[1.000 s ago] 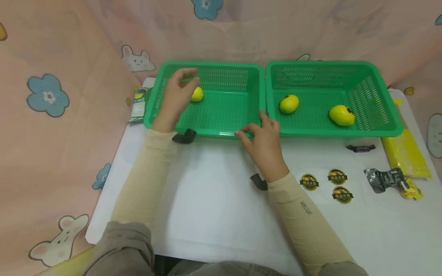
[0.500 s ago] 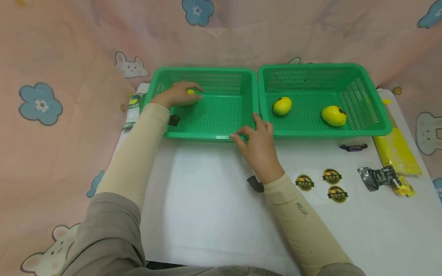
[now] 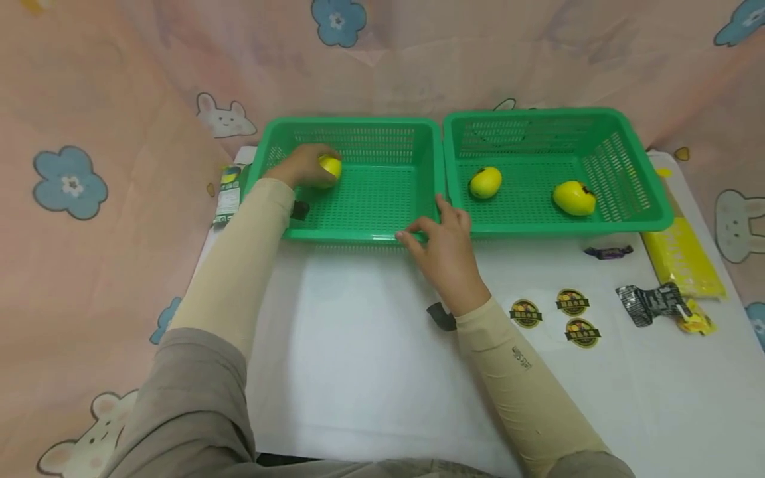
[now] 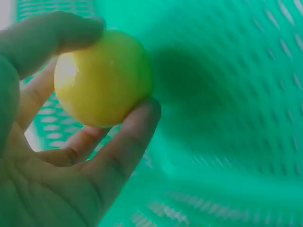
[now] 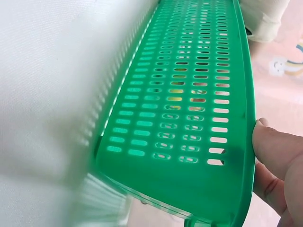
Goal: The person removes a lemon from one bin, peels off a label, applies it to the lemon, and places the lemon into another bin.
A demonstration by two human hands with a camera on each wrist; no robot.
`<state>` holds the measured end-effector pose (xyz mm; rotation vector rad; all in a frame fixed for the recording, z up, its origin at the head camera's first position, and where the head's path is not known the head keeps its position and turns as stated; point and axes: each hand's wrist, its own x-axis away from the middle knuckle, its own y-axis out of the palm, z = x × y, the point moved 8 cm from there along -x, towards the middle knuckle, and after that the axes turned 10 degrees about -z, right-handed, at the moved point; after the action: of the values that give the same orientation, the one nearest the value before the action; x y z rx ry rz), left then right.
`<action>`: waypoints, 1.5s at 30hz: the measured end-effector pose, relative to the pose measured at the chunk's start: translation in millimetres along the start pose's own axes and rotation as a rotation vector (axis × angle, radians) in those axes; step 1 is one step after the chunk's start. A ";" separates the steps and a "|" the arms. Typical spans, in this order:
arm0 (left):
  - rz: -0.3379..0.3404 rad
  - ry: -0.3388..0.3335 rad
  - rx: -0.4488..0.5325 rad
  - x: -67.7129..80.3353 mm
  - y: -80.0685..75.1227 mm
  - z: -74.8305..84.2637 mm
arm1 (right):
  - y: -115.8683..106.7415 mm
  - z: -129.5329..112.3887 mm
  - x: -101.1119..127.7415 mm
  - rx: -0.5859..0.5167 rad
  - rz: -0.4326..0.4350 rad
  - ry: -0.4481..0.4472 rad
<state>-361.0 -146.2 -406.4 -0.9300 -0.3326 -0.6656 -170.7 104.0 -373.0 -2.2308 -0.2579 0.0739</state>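
Observation:
In the left green basket, my left hand holds a yellow fruit between thumb and fingertips. The left wrist view shows this round, glossy fruit close up, with the thumb on one side, fingers on the other, and the basket's slotted wall beyond. My right hand grips the same basket's rim near its front right corner. In the right wrist view, the thumb lies against the rim and a finger is partly hidden behind it.
A second green basket on the right holds two yellow fruits with dark tops. Round stickers, a purple-wrapped candy, a black-and-silver packet and a yellow bag lie on the white table. A green packet stands at left.
My left hand has come down from above the left basket, taken hold of the yellow fruit and slightly raised or turned it. The right hand has stayed at the rim; the view has shifted slightly.

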 end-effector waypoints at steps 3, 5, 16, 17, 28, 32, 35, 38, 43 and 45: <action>0.064 0.100 0.182 23.2 -1.9 23.9 | -0.5 1.4 0.5 0.004 0.006 -0.001; 0.125 0.171 0.306 48.7 1.7 42.9 | -1.4 1.8 1.4 0.008 0.009 -0.003; 0.211 0.367 0.587 176.4 147.5 81.4 | -8.9 2.3 6.1 0.042 0.012 0.016; 0.217 0.356 0.572 177.8 163.5 79.8 | -8.8 2.6 6.3 0.045 0.012 0.015; 0.368 0.220 0.181 147.6 250.8 62.6 | -8.4 7.1 6.2 0.061 0.033 0.009; 0.503 0.266 0.035 156.4 246.6 86.1 | -13.1 8.6 7.5 0.026 0.007 -0.010; 0.614 0.375 -0.027 164.8 251.2 115.7 | -27.1 16.3 19.1 -0.053 0.027 -0.021; 0.603 0.500 -0.121 161.6 269.8 152.0 | -51.4 31.3 43.8 -0.158 0.127 -0.012; 0.367 0.471 -0.414 123.5 318.1 200.6 | -76.4 69.8 96.3 -0.214 0.235 0.130; 0.299 0.420 -0.511 107.5 331.9 210.2 | -75.6 85.5 114.5 -0.196 0.208 0.216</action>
<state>-58.9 125.2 -437.8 -1.2593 0.3640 -0.6599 -83.1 239.5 -363.2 -2.4312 0.0894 -0.0838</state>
